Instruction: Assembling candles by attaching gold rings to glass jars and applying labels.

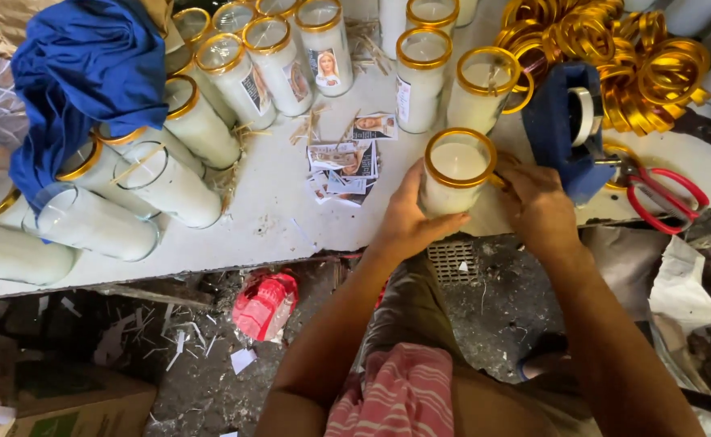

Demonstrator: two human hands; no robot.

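One glass candle jar (455, 182) with a gold rim band was in hand, upright at the near edge of the white worktable (274, 218); all places below are given from this jar. The left hand (408, 220) was closed around its left wall, fingers wrapped on the glass. The right hand (538, 206) was pressed against its right side just under the rim, fingers curled; whether it pinched anything there could not be told.

Judged by its look, the jar was wax-filled, hence heavy for its size, rigid, smooth and likely slippery, and breakable at the edge. The best hold appeared to be around the mid-body, not by the thin gold band.

Count: roughly seven banded jars stood upright beyond it, about six more lay on their sides to the far left, partly under one blue cloth (88, 73). One heap of loose gold rings (614, 57), too many to count, lay beyond and right. One tape dispenser (574, 129) stood just right, one pair of red scissors (663, 194) further right. A small pile of picture labels (345, 166) lay just left.
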